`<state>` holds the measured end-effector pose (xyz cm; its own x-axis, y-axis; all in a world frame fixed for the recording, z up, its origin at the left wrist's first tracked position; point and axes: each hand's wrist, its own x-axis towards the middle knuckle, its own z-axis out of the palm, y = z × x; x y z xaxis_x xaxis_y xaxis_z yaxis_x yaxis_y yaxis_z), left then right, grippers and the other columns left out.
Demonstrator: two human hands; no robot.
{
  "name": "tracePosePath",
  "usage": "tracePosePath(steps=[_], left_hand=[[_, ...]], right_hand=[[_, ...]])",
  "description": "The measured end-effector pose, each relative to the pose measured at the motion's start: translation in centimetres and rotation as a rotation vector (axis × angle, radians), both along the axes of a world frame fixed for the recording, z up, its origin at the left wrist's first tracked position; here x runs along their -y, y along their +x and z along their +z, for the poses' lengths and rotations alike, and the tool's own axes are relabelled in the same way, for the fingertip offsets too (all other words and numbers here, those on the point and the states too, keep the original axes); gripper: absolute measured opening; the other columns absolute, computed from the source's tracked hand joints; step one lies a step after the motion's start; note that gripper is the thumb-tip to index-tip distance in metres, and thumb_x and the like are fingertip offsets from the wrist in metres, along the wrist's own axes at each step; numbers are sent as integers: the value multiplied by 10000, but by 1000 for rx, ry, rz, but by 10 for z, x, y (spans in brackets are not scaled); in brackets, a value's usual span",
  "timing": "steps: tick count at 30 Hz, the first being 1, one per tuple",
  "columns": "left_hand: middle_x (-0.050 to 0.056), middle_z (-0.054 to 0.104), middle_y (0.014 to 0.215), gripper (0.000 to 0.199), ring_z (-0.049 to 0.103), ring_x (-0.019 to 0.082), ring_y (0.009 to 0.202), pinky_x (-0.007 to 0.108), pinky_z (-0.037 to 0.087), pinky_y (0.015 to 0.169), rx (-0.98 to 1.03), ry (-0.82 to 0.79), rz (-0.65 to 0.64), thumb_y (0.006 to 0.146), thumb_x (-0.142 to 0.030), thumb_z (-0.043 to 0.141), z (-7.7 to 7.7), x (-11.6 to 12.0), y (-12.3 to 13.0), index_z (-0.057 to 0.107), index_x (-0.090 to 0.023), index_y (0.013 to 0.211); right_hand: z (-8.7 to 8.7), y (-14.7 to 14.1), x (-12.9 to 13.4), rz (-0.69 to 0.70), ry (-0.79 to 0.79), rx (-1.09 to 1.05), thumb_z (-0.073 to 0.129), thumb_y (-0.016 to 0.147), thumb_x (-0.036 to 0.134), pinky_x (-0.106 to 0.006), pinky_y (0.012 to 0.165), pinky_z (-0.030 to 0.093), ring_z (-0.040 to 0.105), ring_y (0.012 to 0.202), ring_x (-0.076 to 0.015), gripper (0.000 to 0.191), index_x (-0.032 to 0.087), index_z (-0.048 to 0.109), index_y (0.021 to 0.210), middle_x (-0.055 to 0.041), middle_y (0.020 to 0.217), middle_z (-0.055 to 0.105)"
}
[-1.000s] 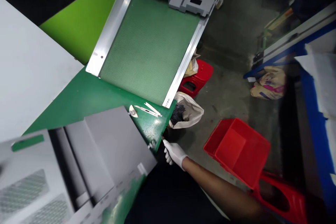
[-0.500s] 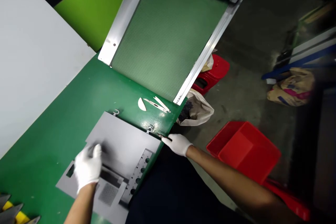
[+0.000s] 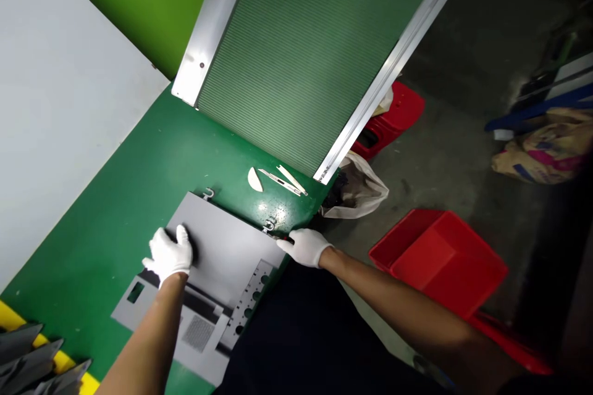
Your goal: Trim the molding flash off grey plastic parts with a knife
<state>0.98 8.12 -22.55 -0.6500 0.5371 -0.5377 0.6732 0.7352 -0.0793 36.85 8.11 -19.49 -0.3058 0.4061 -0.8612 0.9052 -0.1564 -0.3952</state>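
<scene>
A grey plastic panel (image 3: 227, 244) lies on the green table, with a cut-out, a grille patch and a row of round holes along its right side. Two small hooks (image 3: 208, 193) stick out from its far edge. Flat on the panel's left part rests my left hand (image 3: 170, 253), white-gloved, fingers spread and holding nothing. At the panel's far right corner, my gloved right hand (image 3: 306, 247) is closed around a small pliers-like tool (image 3: 283, 238) with some red on it. Its tip is close to the corner by the right hook; most of it is hidden.
A ribbed green conveyor belt (image 3: 296, 68) ends at the table (image 3: 139, 166). A white half-disc (image 3: 254, 179) and craft knife (image 3: 280, 181) lie between belt and panel. Right of the table are an open bag (image 3: 364, 188), a red stool (image 3: 403, 108) and a red bin (image 3: 445, 265).
My left hand has slid up and to the right on the panel, its fingers now flatter. The tool in my right hand has come nearer the panel's corner. The camera view has shifted slightly.
</scene>
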Motion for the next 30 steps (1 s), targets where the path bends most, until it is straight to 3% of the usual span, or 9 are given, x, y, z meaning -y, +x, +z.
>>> tracePosePath(steps=[6,12,19,21,23,25,27,29,30], left_hand=[[210,556,1336,669,499,386,1312,594,339,1121,-14,-50,-29,961,-647,246,-6,-1,-13,563,-125,1235],[217,562,1324,678,514,410,1291,587,399,1091,-27,-18,-54,944,-663,271,-10,1,-14,553,-131,1257],[221,615,1166,665,613,407,1092,529,510,943,-22,-15,-40,912,-696,288,-6,-1,-16,583,-116,1047],[220,621,1168,663,602,405,1118,543,499,954,-9,-59,-46,922,-684,284,-3,-4,-16,596,-111,1044],[223,580,1294,653,530,405,1252,569,433,1047,-65,1,-157,933,-645,322,3,-13,-6,610,-99,1144],[196,539,1388,653,479,362,1327,517,383,1113,-60,167,-380,948,-619,350,13,-28,18,608,-101,1251],[141,642,1240,658,583,286,1173,400,440,1033,245,204,-613,974,-639,296,21,-47,55,654,-139,1207],[93,679,1172,690,615,237,1075,390,394,1086,664,40,-893,990,-654,206,23,-66,92,687,-203,1191],[106,695,1103,758,622,258,1031,416,413,1045,761,-92,-994,971,-700,169,21,-74,108,711,-197,1137]], right_hand=[[-2,-6,1,30,60,26,248,919,784,-467,839,508,664,981,-356,744,156,646,951,-147,1009,673],[0,-8,2,35,75,66,242,932,761,-475,813,515,668,949,-362,726,156,645,926,-147,967,672],[-5,-20,-9,88,71,39,202,929,777,-488,806,521,671,940,-360,753,163,638,933,-139,964,679],[-5,-22,-13,125,55,41,185,937,763,-507,801,523,672,937,-371,762,155,644,943,-148,945,679],[-4,-24,-15,149,55,48,180,944,749,-522,791,526,674,929,-383,771,142,655,949,-157,921,678],[-4,-25,-14,161,74,52,183,952,731,-528,779,529,676,914,-390,770,131,666,947,-161,896,677],[-4,-25,-13,166,87,53,192,953,726,-524,767,534,679,895,-389,772,124,674,932,-163,880,676],[-5,-25,-13,163,87,51,189,955,726,-521,771,538,681,894,-387,778,122,679,923,-165,881,678],[-4,-25,-13,160,84,50,189,953,731,-524,778,539,681,902,-390,784,121,681,929,-167,889,680]])
